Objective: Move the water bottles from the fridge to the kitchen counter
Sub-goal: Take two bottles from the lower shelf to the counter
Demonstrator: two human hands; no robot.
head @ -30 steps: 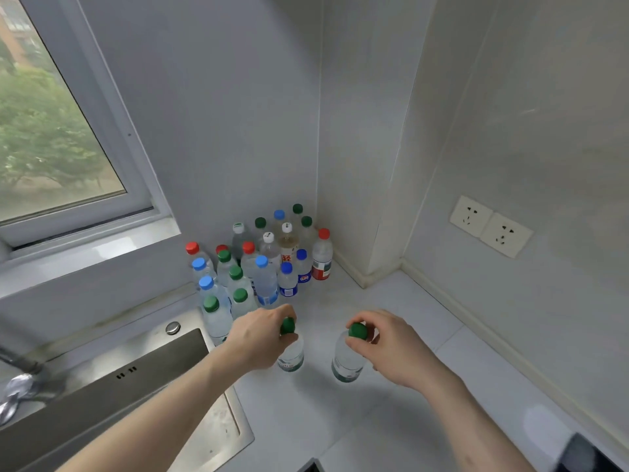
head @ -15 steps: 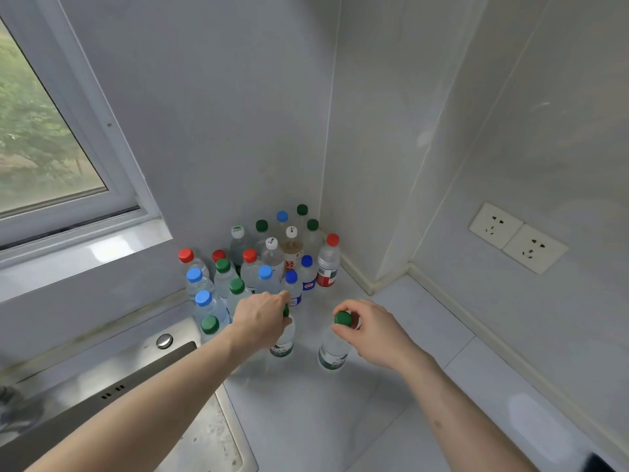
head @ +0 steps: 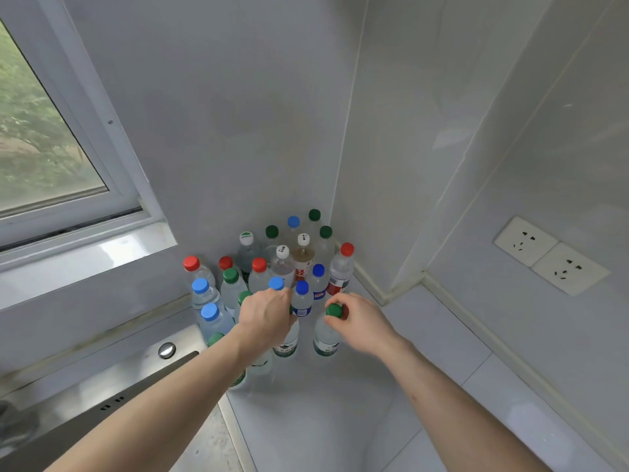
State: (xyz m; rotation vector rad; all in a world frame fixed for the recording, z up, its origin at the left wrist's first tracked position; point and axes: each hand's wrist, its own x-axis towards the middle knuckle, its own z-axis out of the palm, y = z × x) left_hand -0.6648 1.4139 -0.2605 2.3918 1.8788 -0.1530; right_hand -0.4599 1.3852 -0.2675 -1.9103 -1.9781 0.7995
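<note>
The white worktop runs into a back corner where two walls meet. A big bunch of water bottles stands packed in that corner, with red, blue, green and white caps. The sink sits at the left edge of the worktop, right beside the bunch. The near part and the right side of the worktop are bare, so there is room to pull back that way.

The left hand sits on top of a bottle at the front of the bunch. Its fingers curl down over the cap and hide it. The right hand holds another bottle with a green cap just to the right. Its fingers pinch round the cap. Both bottles stand up straight on the worktop, close together but not touching.

Compared with a second ago, both hands and their two bottles are nearer to the back corner. The left bottle is now right against the bunch. The two sockets on the right wall look farther off to the side.
</note>
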